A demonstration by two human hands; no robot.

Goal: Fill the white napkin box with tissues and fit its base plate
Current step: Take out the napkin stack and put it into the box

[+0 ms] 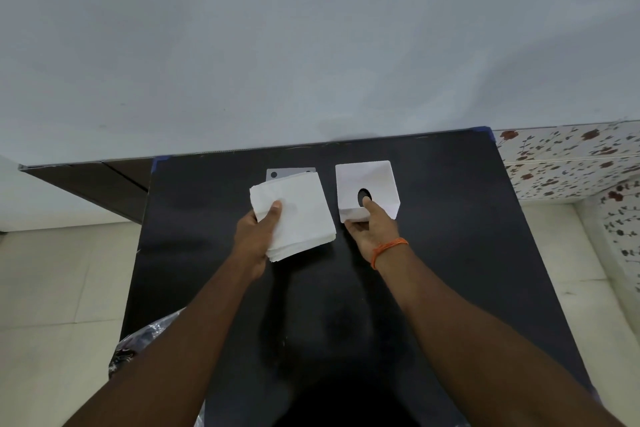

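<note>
White tissues [298, 215], white napkin box [363, 180] (black oval hole), black table [433, 270].

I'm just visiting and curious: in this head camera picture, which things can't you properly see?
- Base plate, head view: only its far edge with holes shows; the tissue stack covers the rest.
- Left hand: fingers under the stack are hidden.
- White napkin box: its inside cannot be seen; the right hand covers the near corner.
- Plastic wrap: contents unclear, partly hidden by the left arm.
</note>
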